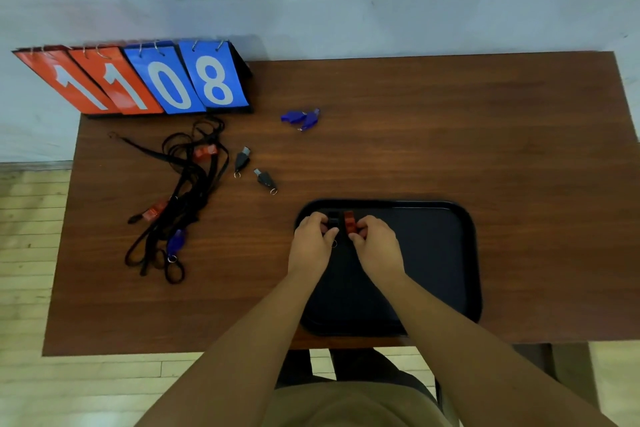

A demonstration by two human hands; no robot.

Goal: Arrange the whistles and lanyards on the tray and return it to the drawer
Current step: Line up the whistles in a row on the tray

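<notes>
My left hand (313,239) pinches a black whistle (333,221) and my right hand (375,241) pinches a red whistle (349,222), side by side over the far-left corner of the black tray (464,253). The tray sits at the table's (450,132) near edge. At ten o'clock from it lie two black whistles (242,159), loose; at twelve, two blue whistles (300,118). At nine, tangled black lanyards (187,191) carry red and blue whistles. A flip scoreboard (138,80) stands at the far-left corner.
</notes>
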